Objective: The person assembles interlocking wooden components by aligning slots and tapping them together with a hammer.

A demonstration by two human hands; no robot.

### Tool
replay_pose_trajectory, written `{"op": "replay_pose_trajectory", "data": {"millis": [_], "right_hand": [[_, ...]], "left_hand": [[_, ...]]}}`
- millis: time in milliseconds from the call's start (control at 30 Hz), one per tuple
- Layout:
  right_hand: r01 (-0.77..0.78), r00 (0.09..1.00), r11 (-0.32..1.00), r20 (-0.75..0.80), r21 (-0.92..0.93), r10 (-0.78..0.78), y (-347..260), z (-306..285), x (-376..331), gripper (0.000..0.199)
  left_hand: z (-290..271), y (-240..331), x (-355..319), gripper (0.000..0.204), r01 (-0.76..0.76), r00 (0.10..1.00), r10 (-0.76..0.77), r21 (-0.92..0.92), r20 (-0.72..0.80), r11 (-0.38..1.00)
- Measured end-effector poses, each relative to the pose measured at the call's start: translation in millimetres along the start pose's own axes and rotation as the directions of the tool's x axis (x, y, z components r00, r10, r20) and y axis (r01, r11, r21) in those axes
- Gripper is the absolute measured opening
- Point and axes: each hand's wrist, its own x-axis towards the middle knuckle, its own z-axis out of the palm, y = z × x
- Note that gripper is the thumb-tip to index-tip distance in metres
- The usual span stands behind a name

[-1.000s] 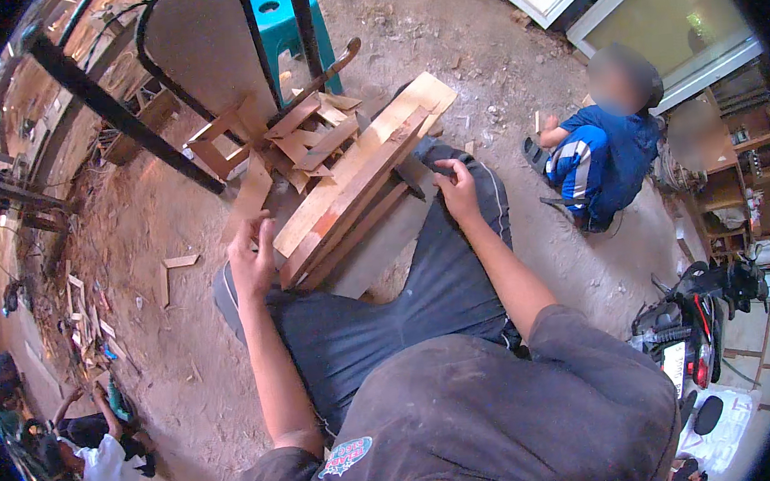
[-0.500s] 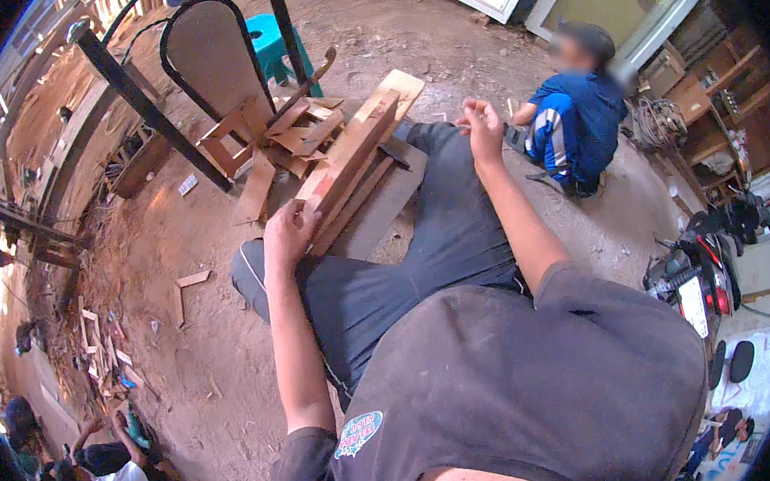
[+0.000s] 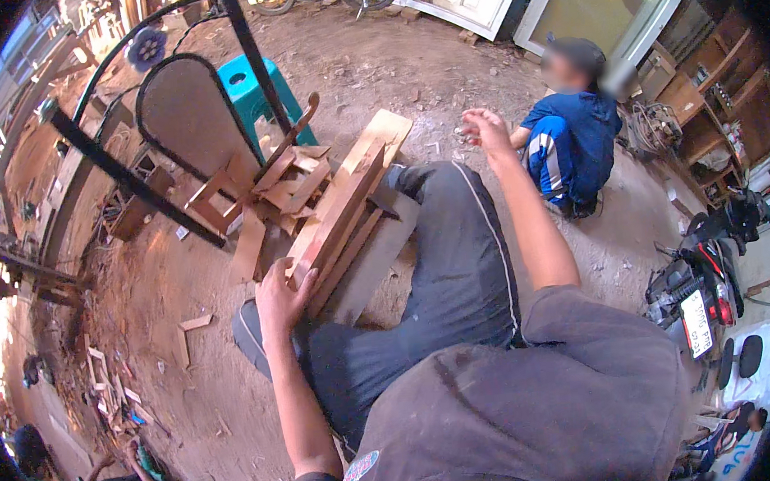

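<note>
On the person's lap, left hand (image 3: 279, 296) lies palm down, arm extended forward from the lower edge, fingers spread and pressing on the near end of a stack of wooden planks (image 3: 340, 226). Planks rest tilted across the left thigh, far ends reaching the dirt floor (image 3: 182, 302) beside a pile of wood offcuts (image 3: 285, 180). Right hand (image 3: 485, 129) raised off the lap, forearm angled up and forward, fingers loosely curled; grip holds nothing that can be made out, touches nothing. Behind the offcuts: teal plastic stool (image 3: 251, 84). Near the right hand, beyond it, a crouching person in blue (image 3: 577, 148).
</note>
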Motion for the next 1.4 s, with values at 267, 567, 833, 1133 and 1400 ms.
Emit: {"op": "replay_pose_trajectory", "data": {"millis": [267,567,833,1133,1400], "right_hand": [[-0.133,0.909,0.791,0.244,-0.597,0.337,89.4,43.1,160.9,0.022],[0.570,0.758,0.334,0.637,-0.751,0.140,219.2,127.1,222.4,0.040],[0.504,0.835,0.094,0.512,-0.858,0.202,300.8,97.5,255.9,0.041],[0.932,0.353,0.115,0.932,-0.343,-0.078,326.1,59.6,303.3,0.049],[0.278,0.745,0.816,0.650,-0.506,0.149,317.2,98.1,282.5,0.043]], "left_hand": [[11.9,5.8,28.4,0.046,0.004,0.982,-0.044,0.212,0.183,0.977],[10.0,3.6,24.5,0.032,-0.087,0.991,0.057,0.265,0.119,0.960],[6.8,16.4,31.1,0.036,0.029,0.968,-0.100,0.291,0.231,0.956],[18.5,23.4,41.5,0.037,-0.051,0.981,0.009,0.215,0.193,0.975],[17.1,25.0,26.3,0.039,-0.042,0.986,-0.004,0.273,0.164,0.961]]}}
